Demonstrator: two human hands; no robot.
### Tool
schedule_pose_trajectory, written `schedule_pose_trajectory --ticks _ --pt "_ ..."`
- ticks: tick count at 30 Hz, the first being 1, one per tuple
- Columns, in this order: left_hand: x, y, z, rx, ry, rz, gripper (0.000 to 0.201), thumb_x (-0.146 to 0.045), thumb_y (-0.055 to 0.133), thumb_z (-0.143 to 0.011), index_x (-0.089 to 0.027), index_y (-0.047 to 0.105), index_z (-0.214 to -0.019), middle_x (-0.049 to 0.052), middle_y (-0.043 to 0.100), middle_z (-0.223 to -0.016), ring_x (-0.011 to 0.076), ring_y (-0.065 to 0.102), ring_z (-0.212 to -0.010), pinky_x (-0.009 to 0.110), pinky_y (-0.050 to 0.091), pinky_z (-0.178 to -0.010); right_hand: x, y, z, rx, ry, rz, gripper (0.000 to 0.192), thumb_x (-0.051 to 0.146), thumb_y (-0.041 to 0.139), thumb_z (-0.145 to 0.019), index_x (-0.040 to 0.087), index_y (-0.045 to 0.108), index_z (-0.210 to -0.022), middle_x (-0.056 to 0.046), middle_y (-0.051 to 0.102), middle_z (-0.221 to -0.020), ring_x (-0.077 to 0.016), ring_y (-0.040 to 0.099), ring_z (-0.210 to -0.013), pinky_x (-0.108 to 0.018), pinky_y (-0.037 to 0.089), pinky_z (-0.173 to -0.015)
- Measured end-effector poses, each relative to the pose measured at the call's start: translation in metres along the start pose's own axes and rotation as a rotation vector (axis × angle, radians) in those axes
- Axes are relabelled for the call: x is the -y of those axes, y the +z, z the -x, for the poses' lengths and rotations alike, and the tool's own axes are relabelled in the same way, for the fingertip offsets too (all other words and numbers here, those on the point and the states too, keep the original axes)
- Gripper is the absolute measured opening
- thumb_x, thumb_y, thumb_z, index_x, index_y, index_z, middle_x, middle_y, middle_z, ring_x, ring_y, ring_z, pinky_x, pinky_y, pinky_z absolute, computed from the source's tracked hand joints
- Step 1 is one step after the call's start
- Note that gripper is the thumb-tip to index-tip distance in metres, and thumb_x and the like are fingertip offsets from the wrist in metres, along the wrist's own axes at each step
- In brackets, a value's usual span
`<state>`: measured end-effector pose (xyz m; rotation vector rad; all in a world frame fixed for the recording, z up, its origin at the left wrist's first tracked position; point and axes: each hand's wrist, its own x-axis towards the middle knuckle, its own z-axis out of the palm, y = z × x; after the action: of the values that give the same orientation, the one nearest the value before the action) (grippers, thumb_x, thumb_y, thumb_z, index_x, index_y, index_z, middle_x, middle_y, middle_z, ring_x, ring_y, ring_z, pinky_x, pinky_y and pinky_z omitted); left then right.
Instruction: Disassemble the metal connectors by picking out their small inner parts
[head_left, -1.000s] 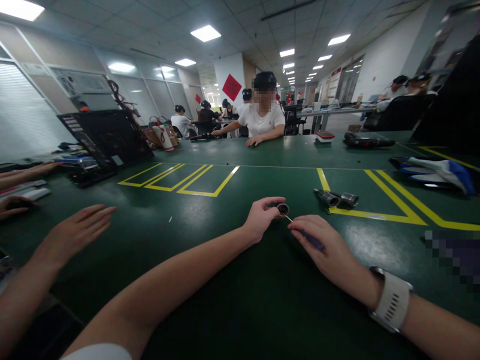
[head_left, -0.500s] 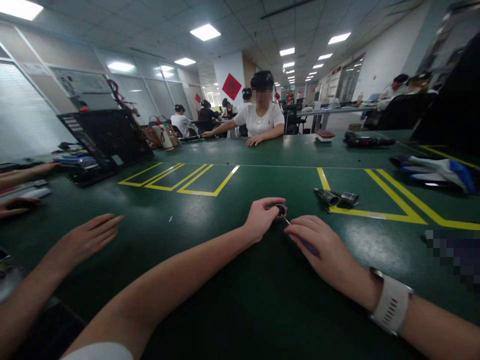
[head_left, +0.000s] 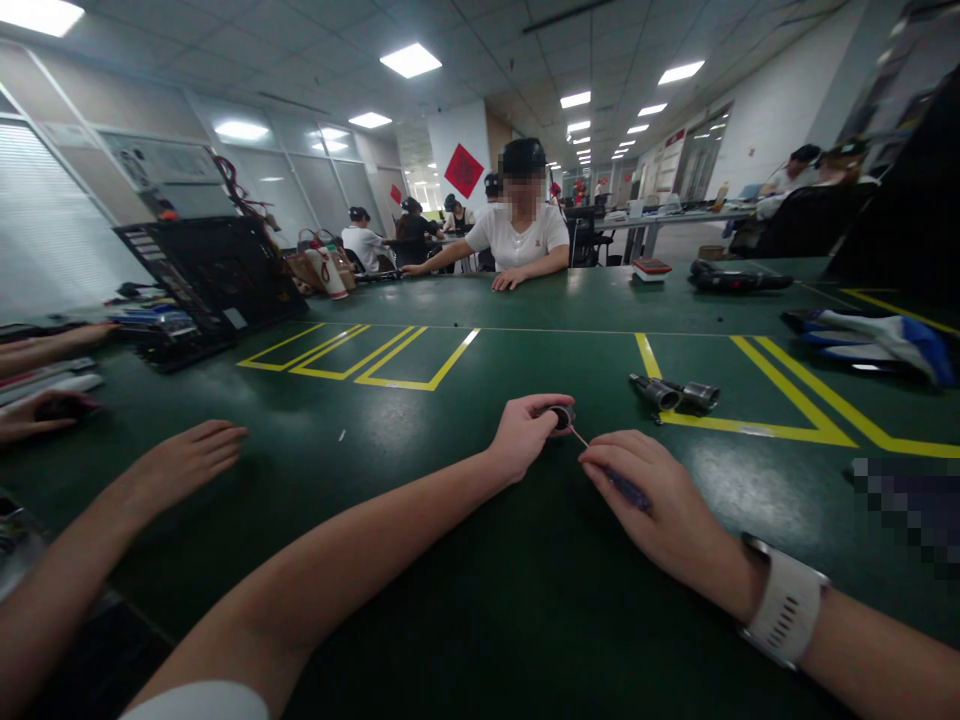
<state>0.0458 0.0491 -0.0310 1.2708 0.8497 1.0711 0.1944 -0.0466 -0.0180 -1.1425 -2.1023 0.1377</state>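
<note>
My left hand [head_left: 521,440] is closed around a short metal cylinder [head_left: 568,416], its dark round opening facing me. In my right hand [head_left: 656,495] is a screwdriver [head_left: 630,490] with a dark purple handle, pinched by the fingers near the front of the handle. The thin shaft points up and left, its tip at the cylinder's lower right rim; whether it touches cannot be made out. Just beyond my right hand lie two similar metal cylindrical parts [head_left: 664,395], [head_left: 702,397] on the green table [head_left: 420,560]. Close to them is a tiny black piece [head_left: 657,420].
Another person's hand [head_left: 184,460] reaches in from the left, with more hands behind it. A person [head_left: 525,235] sits across the table. Yellow tape lines [head_left: 765,431] mark the top. Blue-and-white gloves [head_left: 877,345] and a black tool [head_left: 739,278] lie at the right.
My right hand and the screwdriver have shifted slightly right and down, away from the cylinder. My left hand stays nearly in place, the cylinder's opening turned slightly. The neighbour's hand at left has lowered slightly.
</note>
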Motion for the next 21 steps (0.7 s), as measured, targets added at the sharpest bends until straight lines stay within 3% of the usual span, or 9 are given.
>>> schedule_pose_trajectory --ticks 14,21 --pt "-0.0058 0.0014 0.0031 -0.006 -0.036 -0.024 0.032 -0.002 0.052 -0.067 -0.012 0.069 -0.091 0.006 0.069 -0.085 0.0131 0.064 -0.072 0.035 0.051 -0.082 -0.0048 0.0040 -0.0008 -0.004 0.023 -0.077 0.018 0.016 0.046 -0.087 0.018 0.060 -0.097 -0.008 0.062 -0.098 -0.0205 0.056 -0.092 -0.038 0.047 -0.079" --pt "-0.0015 -0.0017 0.0029 0.079 0.103 -0.081 0.042 0.003 0.052 -0.062 -0.015 0.070 -0.095 0.007 0.067 -0.101 0.0166 0.061 -0.093 0.038 0.042 -0.095 -0.0082 0.0028 -0.0019 -0.033 0.113 -0.145 0.016 0.020 0.046 -0.087 0.019 0.060 -0.095 -0.007 0.062 -0.096 -0.0202 0.057 -0.089 -0.038 0.048 -0.078"
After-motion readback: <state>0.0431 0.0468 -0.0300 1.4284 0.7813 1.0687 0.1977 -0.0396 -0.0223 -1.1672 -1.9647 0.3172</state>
